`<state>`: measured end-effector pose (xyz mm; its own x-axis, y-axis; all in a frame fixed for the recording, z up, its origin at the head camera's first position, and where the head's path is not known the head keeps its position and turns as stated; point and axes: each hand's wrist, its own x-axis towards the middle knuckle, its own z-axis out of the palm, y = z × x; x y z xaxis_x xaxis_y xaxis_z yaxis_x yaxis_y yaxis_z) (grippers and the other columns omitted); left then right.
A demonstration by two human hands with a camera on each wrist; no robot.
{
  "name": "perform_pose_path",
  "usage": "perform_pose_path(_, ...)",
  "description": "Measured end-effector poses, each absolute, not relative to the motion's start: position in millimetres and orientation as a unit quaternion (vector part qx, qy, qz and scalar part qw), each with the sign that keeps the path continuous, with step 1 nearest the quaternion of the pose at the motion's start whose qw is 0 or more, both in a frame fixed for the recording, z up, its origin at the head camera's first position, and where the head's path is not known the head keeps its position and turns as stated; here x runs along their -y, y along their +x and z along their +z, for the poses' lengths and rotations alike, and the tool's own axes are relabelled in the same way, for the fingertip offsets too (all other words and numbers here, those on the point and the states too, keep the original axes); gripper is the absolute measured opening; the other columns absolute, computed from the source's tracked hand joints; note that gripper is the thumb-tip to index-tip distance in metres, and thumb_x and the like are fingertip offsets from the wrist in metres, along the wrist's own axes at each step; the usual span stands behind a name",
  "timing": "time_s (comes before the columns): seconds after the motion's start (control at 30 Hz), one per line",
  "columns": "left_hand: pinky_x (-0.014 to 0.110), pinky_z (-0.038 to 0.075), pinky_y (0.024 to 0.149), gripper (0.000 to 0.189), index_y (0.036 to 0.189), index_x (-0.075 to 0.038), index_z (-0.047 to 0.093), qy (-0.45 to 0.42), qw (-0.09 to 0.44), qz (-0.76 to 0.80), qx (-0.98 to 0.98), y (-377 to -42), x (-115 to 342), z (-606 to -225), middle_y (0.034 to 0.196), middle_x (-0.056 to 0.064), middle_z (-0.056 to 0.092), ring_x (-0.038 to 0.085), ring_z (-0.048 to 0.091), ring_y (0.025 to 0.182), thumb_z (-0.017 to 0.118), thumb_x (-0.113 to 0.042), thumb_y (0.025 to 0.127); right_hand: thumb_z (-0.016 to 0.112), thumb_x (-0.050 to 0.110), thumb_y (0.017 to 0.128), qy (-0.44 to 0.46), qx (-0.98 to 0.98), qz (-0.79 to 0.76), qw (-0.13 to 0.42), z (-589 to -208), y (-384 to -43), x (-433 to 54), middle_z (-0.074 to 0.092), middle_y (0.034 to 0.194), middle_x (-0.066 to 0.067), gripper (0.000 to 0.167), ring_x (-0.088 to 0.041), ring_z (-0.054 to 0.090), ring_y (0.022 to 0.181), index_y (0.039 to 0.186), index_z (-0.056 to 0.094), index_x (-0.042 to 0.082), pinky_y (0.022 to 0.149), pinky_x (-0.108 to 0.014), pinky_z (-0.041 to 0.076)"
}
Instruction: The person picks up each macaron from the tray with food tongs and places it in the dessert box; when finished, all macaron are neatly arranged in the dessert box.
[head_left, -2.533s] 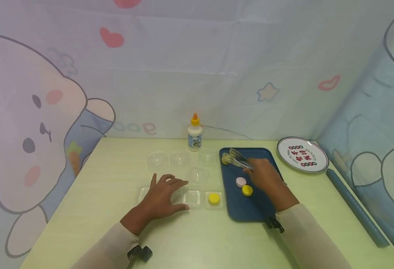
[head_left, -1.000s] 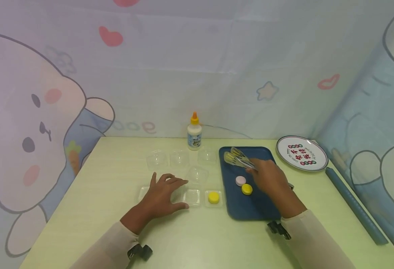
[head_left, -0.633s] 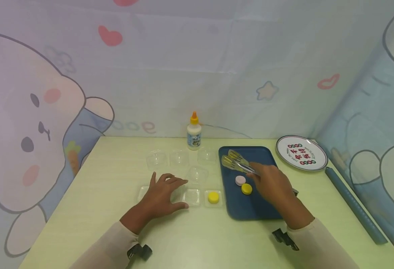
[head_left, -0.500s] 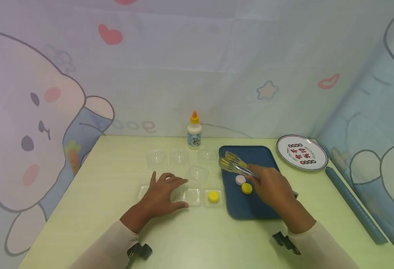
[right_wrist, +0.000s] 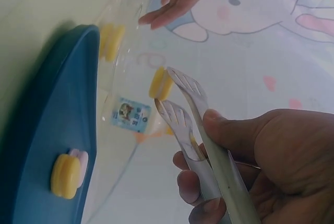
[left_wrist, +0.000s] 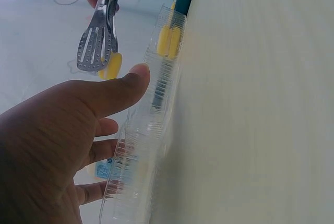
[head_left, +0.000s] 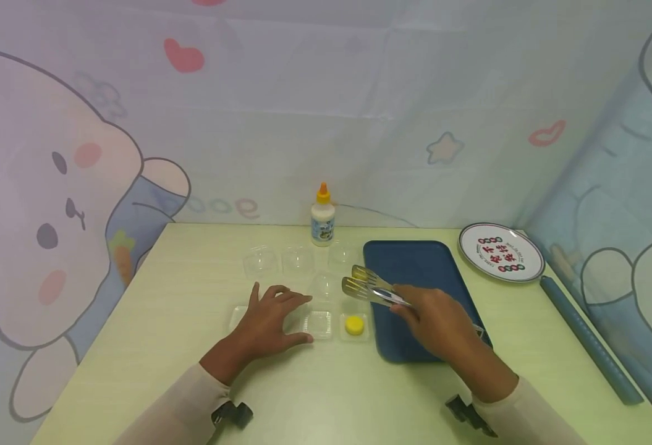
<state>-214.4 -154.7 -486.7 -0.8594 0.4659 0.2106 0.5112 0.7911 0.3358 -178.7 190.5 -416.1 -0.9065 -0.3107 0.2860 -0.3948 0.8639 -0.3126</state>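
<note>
My right hand [head_left: 437,315] grips metal tongs [head_left: 381,293], their slotted heads pinching a yellow macaron [right_wrist: 161,83]. The tongs' tips are raised past the left edge of the blue tray [head_left: 414,346], above the clear containers. Another yellow macaron [head_left: 354,325] sits in the rightmost clear plastic box [head_left: 364,337] of the front row. My left hand [head_left: 264,324] is spread beside the middle box [head_left: 317,325], thumb and fingers extended around it and overlapping a box [head_left: 238,316] on the left. In the right wrist view, a yellow macaron [right_wrist: 65,177] and a pink macaron [right_wrist: 82,167] lie on the tray.
Behind the boxes stand several clear domed lids [head_left: 261,262]. A white glue-type bottle [head_left: 322,225] with an orange tip is at the table's back edge. A printed plate [head_left: 500,252] lies at back right, and a blue-grey roll [head_left: 589,340] runs along the right side.
The tongs have picked up the yellow macaron from the tray's far left corner, lifted it, and moved left and nearer, past the tray edge. My left hand has stayed in place.
</note>
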Motion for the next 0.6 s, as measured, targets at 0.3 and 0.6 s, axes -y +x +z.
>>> perform_pose_path(0.3,0.088,0.013,0.124,0.076,0.150,-0.024,0.066,-0.260,0.059,-0.195,0.944,-214.7,154.6,-486.0,0.148,0.001,0.071,0.035,0.055,0.145,0.089,-0.057,0.085,0.081,0.027,0.099,0.215,0.953,0.174,0.120,-417.2,-169.0,-175.5,0.084,0.120,-0.009,0.038,-0.033,0.082,0.101,0.135,0.077,0.016,0.072,-0.050,0.063)
perform_pose_path(0.6,0.088,0.013,0.124,0.077,0.151,-0.025,0.066,-0.258,0.059,-0.192,0.945,-216.0,154.9,-489.0,0.148,0.001,0.071,0.034,0.055,0.145,0.088,-0.059,0.085,0.084,0.024,0.097,0.233,0.952,0.172,0.101,-421.9,-164.1,-156.7,0.084,0.108,-0.001,0.036,-0.018,0.078,0.087,0.132,0.078,0.020,0.065,-0.038,0.058)
